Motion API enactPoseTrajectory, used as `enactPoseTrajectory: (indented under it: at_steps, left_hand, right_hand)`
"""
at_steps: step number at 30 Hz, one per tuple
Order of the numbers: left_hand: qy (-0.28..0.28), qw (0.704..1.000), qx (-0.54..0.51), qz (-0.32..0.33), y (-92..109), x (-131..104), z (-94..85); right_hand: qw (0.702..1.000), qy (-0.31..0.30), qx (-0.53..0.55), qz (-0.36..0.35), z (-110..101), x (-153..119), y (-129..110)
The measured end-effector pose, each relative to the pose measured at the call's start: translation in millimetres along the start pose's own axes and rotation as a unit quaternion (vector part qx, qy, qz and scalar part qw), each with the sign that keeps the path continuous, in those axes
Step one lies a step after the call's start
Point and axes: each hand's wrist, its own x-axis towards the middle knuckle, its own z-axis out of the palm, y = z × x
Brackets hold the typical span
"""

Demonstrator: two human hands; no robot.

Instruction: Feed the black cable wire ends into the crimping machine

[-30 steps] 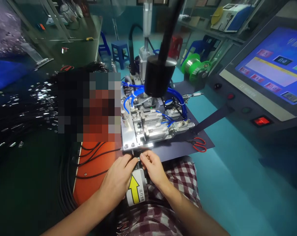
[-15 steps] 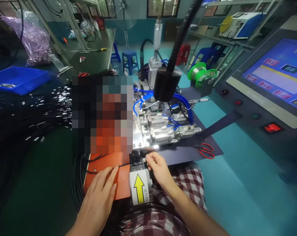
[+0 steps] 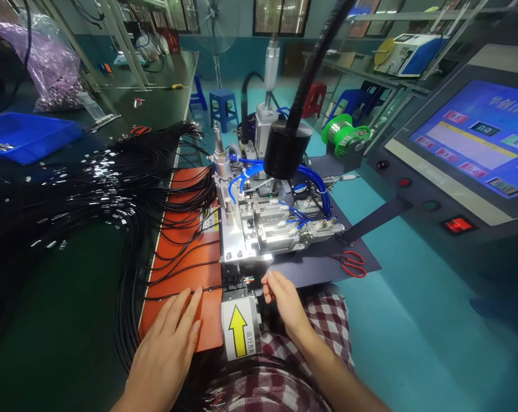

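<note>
My left hand (image 3: 166,337) lies flat on the orange plate (image 3: 207,332), its fingers stretched over a thin black cable (image 3: 216,286). That cable runs right across a black fixture (image 3: 233,293), where its end shows small coloured wires (image 3: 249,280). Just right of these wire ends is my right hand (image 3: 282,294), fingers curled together and apart from the cable; nothing shows in them. Below the fixture, a white label (image 3: 238,329) bears a yellow arrow. Beyond it stands a metal machine (image 3: 276,234) with blue air tubes.
More black cables (image 3: 181,194) cross the plate and pile up at left. Red-handled snips (image 3: 354,264) lie on the dark machine base. A black cylinder on a flexible arm (image 3: 287,149) hangs over the machine. A control screen (image 3: 477,137) stands at right, a blue tray (image 3: 31,137) far left.
My right hand has let go of the cable's wire end and moved slightly right. My left hand stays on the cable. The view has shifted a little.
</note>
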Motion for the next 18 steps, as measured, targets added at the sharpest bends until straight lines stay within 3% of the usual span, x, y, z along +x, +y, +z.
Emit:
enactPoseTrajectory:
  at_steps: [6, 11, 15, 18]
  left_hand:
    - [-0.008, 1.0, -0.008, -0.001, -1.0, 3.7, -2.0]
    - [-0.031, 0.998, -0.056, -0.02, -13.0, 53.1, -1.2]
    - [-0.061, 0.981, -0.184, 0.015, -30.5, 78.5, -29.2]
    - [-0.181, 0.934, -0.283, 0.119, -39.2, 58.8, -62.4]
  right_hand:
    - [0.999, 0.033, 0.003, 0.008, -11.0, -7.1, 3.1]
    - [0.999, 0.036, 0.006, 0.01, -9.6, -9.2, -5.4]
    - [0.999, 0.035, 0.004, 0.007, -12.5, -13.6, -13.4]
    - [0.999, 0.042, 0.003, 0.015, -20.4, -19.5, -15.6]
